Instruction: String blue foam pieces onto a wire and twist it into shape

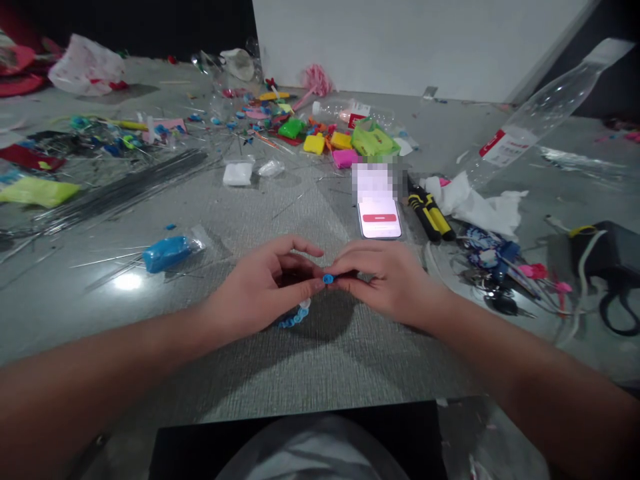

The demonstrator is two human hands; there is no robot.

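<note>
A small, round blue clay piece [328, 279] is pinched between the fingertips of both hands, just above the table. My left hand [273, 280] has thumb and a finger closed at its left side, while the index finger is raised over it. From the other side, the thumb and fingers of my right hand [387, 277] close on the same piece. Under my left palm lies a curved string of light-blue beads or little rosettes [294, 320] with a whitish one at its end; part of it is hidden. A packet of blue clay [167, 254] rests to the left.
Beyond the hands lie a lit phone [380, 217] and yellow-black pliers [433, 217]. A clear bottle [540, 113] leans at right, near a black adapter [610, 257]. Bundled thin wires [135, 183] stretch at left. Coloured clay packets [315, 143] sit farther back.
</note>
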